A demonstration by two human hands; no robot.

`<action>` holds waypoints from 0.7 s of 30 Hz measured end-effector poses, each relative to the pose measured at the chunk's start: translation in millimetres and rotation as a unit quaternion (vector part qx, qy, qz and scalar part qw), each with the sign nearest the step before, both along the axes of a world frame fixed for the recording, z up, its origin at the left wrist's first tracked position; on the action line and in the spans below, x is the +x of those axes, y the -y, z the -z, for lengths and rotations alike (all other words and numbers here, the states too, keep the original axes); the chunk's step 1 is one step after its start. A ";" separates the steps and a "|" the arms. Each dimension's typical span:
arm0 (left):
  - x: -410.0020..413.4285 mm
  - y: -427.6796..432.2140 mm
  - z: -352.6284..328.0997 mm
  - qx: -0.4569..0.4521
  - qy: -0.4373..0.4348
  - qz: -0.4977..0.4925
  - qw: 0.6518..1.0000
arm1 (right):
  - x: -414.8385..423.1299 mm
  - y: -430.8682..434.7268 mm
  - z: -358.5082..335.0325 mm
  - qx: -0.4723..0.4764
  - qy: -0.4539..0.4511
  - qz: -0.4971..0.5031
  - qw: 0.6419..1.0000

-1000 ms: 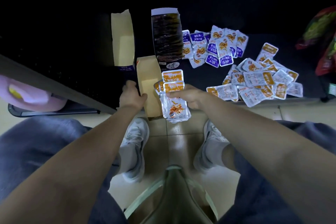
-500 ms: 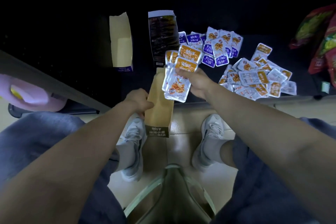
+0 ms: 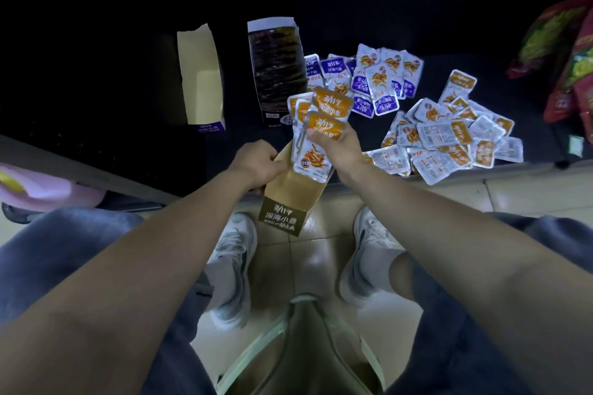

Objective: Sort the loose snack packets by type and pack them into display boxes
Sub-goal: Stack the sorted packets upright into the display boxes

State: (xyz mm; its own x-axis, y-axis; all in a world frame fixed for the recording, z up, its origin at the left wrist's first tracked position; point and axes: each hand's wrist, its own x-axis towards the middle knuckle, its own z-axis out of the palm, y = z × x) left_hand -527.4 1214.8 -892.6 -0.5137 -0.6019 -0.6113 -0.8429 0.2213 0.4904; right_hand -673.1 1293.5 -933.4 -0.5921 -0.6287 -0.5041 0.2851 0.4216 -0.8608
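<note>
My right hand (image 3: pixel 337 147) grips a fanned stack of orange snack packets (image 3: pixel 317 128) just above the open end of a tan display box (image 3: pixel 293 192). My left hand (image 3: pixel 260 163) holds that box by its left side, tilted over the table's front edge. A loose pile of orange packets (image 3: pixel 449 138) lies on the dark table to the right. Purple packets (image 3: pixel 369 80) lie behind it. An empty purple display box (image 3: pixel 202 80) and a dark box filled with packets (image 3: pixel 277 70) stand at the back.
Red and green snack bags (image 3: pixel 564 51) lie at the far right. A pink object (image 3: pixel 41 186) sits under the table edge at left. My knees and white shoes (image 3: pixel 231 266) are on the tiled floor below.
My left hand pulled the tan box off the table toward me and tilted it. My right hand lifted the orange stack up and over the box's open end.
</note>
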 end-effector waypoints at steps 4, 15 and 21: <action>-7.6 -1.6 11.3 -0.003 -0.030 -0.003 1.000 | -5.2 2.1 11.2 0.114 -0.146 -0.055 0.981; -13.0 -9.5 17.8 0.165 -0.085 -0.042 0.982 | -23.8 -10.8 16.8 0.059 -0.032 -0.169 0.983; -24.2 -4.8 33.1 0.184 -0.107 -0.102 0.972 | -37.8 -11.6 18.9 0.077 -0.081 -0.247 0.963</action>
State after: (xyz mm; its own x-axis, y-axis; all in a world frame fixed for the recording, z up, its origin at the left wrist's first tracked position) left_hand -551.6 1219.6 -925.7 -0.5451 -0.4650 -0.6975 -0.7211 -0.1642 0.6731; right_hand -710.9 1305.1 -952.3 -0.3191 -0.7789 -0.5399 -0.1150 0.5973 -0.7938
